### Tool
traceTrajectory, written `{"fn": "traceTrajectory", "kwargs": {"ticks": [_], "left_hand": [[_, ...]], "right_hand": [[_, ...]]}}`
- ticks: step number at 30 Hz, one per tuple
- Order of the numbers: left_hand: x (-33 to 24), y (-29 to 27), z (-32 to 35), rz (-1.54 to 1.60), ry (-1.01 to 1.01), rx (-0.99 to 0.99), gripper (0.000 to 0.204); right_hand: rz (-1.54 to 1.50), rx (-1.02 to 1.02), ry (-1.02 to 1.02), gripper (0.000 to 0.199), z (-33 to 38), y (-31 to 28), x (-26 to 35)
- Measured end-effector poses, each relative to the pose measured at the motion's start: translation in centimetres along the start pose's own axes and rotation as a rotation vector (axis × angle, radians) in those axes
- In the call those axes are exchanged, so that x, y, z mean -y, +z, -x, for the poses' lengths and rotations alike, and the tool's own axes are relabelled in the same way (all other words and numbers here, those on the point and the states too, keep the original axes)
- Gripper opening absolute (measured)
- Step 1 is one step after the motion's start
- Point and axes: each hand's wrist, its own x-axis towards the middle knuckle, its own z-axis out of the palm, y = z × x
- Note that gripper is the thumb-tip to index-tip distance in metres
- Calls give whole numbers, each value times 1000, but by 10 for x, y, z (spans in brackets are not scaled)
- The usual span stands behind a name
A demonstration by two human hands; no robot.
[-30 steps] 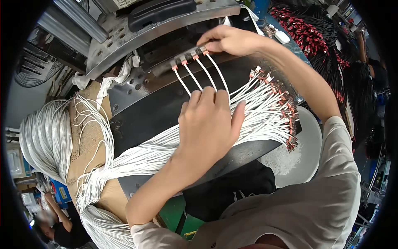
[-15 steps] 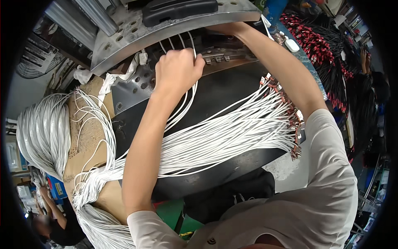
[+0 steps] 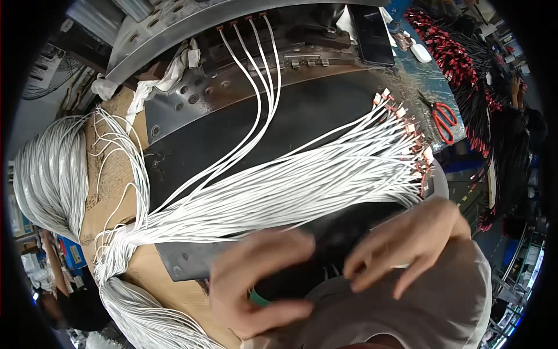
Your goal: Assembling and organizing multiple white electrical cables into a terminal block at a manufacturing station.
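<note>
My left hand (image 3: 250, 279) hangs near the lower edge, blurred, its thumb and fingers curved apart and holding nothing. Across from it, my right hand (image 3: 410, 247) also holds nothing; its fingers point down and left, spread apart. Both are nearest to the front edge of the black work surface. Above them lies a fanned bundle of white cables (image 3: 279, 195), with small red-and-white connector ends (image 3: 410, 136) to the right. Several single white cables (image 3: 267, 96) run up from the bundle, their reddish ends at a metal press (image 3: 174, 32).
A coil of white cable (image 3: 52, 174) stands on cardboard (image 3: 107, 198) at left. On the right are red-handled scissors (image 3: 443, 122), a black phone (image 3: 374, 38) and hanging black cables with red ends (image 3: 447, 64). Another person (image 3: 70, 308) is at lower left.
Both my hands have drawn back from the press toward my body. My left hand has let go of the single cables, which stay at the press. The phone and scissors have come into sight.
</note>
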Motion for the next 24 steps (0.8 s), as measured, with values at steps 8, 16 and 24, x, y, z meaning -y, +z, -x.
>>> {"fn": "traceTrajectory", "kwargs": {"ticks": [8, 16, 24], "left_hand": [[72, 8, 202, 350, -916, -507, 54], [112, 11, 202, 455, -788, -819, 22], [119, 2, 219, 192, -850, -920, 21]], "right_hand": [[-758, -1258, 415, 46, 102, 182, -173], [-942, -1532, 36, 49, 74, 173, -171], [-948, -1538, 67, 50, 62, 171, -173]]}}
